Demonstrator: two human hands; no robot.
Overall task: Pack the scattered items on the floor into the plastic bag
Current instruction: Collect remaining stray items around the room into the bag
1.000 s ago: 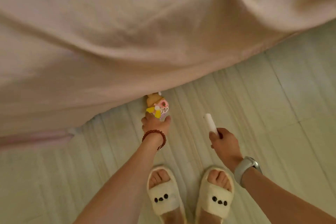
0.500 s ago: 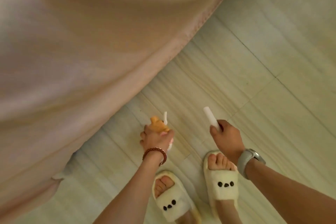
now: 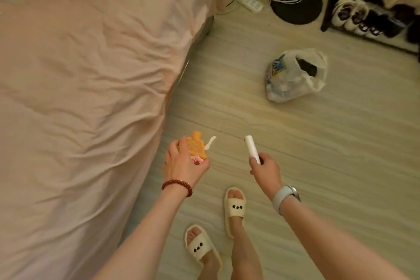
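My left hand [image 3: 185,166] grips a small orange and pink toy [image 3: 197,149] with a white loop sticking out to its right. A white cylindrical stick [image 3: 251,148] points up and away from my right hand [image 3: 266,171], which is closed around its lower end. Both hands hover above the pale wood floor, in front of my slippered feet. The clear plastic bag [image 3: 293,76] lies on the floor farther ahead and to the right, its mouth open, with a dark object and several items inside.
A bed with a wrinkled pink sheet [image 3: 86,88] fills the left side. Far right stand a black round stand base [image 3: 296,2], a white power strip [image 3: 248,2] with cables, and a low black rack of shoes [image 3: 368,18].
I have straightened up from the bed's edge with the toy lifted in my left hand. The view has swung up and right, and the bag and the room's far side have come into sight.
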